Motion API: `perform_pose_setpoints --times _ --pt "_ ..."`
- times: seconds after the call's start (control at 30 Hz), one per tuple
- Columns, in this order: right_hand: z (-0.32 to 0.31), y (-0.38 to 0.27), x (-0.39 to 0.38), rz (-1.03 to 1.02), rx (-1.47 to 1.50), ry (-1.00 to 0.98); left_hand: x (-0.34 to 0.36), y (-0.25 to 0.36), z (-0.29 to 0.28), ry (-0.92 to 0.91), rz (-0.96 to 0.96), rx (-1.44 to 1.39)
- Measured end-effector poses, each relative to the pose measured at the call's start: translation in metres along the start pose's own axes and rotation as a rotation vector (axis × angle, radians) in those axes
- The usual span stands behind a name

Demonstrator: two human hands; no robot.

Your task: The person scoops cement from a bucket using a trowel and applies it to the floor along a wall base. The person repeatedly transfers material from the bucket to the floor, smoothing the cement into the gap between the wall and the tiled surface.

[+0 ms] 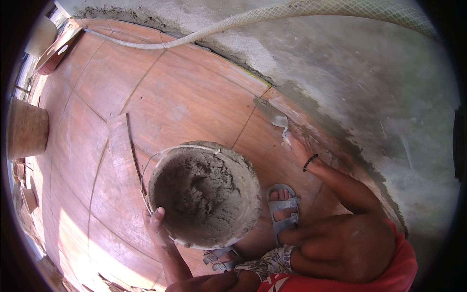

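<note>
My left hand (pixel 158 224) grips the near left rim of a bucket (pixel 246 204), which has wet grey mortar (pixel 199 190) inside and a wire handle lying over its top. My right hand (pixel 297 146) is closed on the handle of a trowel (pixel 272 114), whose blade carries grey mortar and is held over the tiles beside the base of the wall, at the end of a thin yellowish edge strip along the skirting.
Wood-look tiles (pixel 78 146) cover the floor, with a loose plank (pixel 121 141) left of the bucket. A braided hose (pixel 204 34) runs along the grey wall (pixel 369 82). Pots and containers (pixel 26 126) line the left edge. My sandalled feet (pixel 282 209) are beside the bucket.
</note>
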State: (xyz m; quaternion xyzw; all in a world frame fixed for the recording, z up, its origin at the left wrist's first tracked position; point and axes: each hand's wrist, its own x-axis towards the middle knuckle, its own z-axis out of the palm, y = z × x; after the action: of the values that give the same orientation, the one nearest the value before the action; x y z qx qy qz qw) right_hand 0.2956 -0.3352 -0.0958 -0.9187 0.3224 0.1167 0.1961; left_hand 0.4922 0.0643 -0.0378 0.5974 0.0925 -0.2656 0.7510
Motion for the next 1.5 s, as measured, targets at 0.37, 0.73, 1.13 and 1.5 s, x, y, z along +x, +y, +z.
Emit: perform_pose_setpoints --times 0.37,0.73,1.13,1.5 --pt "0.005 0.006 -0.018 -0.105 0.224 0.266 -0.001 0.001 0.002 0.012 -0.001 -0.049" --pt "-0.017 0.088 -0.131 0.040 0.022 0.134 -0.003 0.005 0.008 0.013 -0.018 0.009" --pt "-0.019 0.009 -0.042 -0.034 0.030 0.068 0.000 0.005 0.003 -0.064 -0.053 -0.088" --pt "-0.111 -0.047 -0.024 0.041 0.167 -0.007 0.001 -0.005 -0.007 -0.065 -0.076 -0.217"
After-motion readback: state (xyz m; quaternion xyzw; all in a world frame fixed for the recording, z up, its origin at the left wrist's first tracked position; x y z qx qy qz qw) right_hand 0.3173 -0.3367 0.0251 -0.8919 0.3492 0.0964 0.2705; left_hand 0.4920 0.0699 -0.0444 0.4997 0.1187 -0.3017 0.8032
